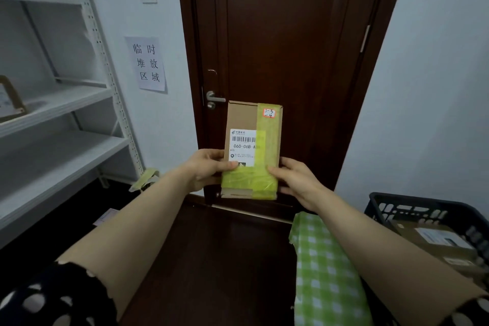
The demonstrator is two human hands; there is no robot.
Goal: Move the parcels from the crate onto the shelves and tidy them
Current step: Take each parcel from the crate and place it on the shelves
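I hold a flat brown cardboard parcel (252,140) upright in front of the dark door, chest high. It carries yellow-green tape, a white barcode label and a small red sticker at its top right. My left hand (209,168) grips its lower left edge, thumb on the front. Gripping the lower right edge is my right hand (297,181). A black plastic crate (412,210) stands at the lower right with more brown parcels (436,243) inside. White metal shelves (60,103) run along the left wall.
A dark wooden door (285,34) with a lever handle (214,99) is straight ahead. A paper sign (148,63) hangs on the wall beside it. A green checked cloth (322,272) covers something beside the crate. Boxes (10,99) sit on the left shelves.
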